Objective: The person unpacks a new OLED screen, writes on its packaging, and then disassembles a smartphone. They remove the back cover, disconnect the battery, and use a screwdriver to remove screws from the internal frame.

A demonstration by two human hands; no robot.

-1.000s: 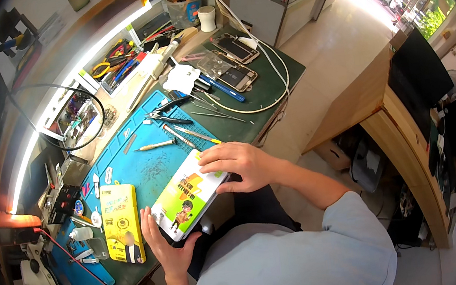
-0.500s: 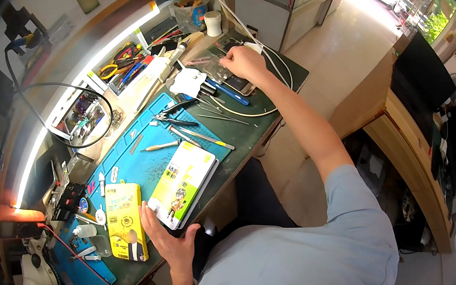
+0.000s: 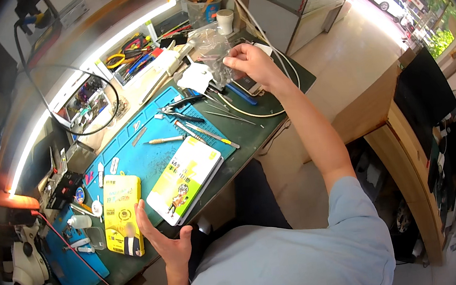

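My right hand (image 3: 244, 66) pinches a crinkled clear plastic bag (image 3: 210, 48), lifted over the back of the bench beside a phone (image 3: 252, 87) and blue-handled tool (image 3: 243, 96). My left hand (image 3: 162, 236) is open at the bench's front edge, between a yellow box (image 3: 115, 207) and a white-and-green box (image 3: 184, 179), which lies on the blue mat (image 3: 151, 163). Pliers (image 3: 179, 114), thin tweezers and screwdrivers lie behind the white-and-green box.
A tool tray (image 3: 138, 56), white cables (image 3: 284, 111) and a black cable loop (image 3: 87, 131) line the back. A microscope (image 3: 29, 264) stands at the left. A wooden desk (image 3: 427, 192) with monitors (image 3: 421, 90) is at the right, beyond the floor gap.
My right hand has left the white-and-green box, reached to the back of the bench and lifted the plastic bag. The box now rests on the mat. My left hand stays near the front edge.
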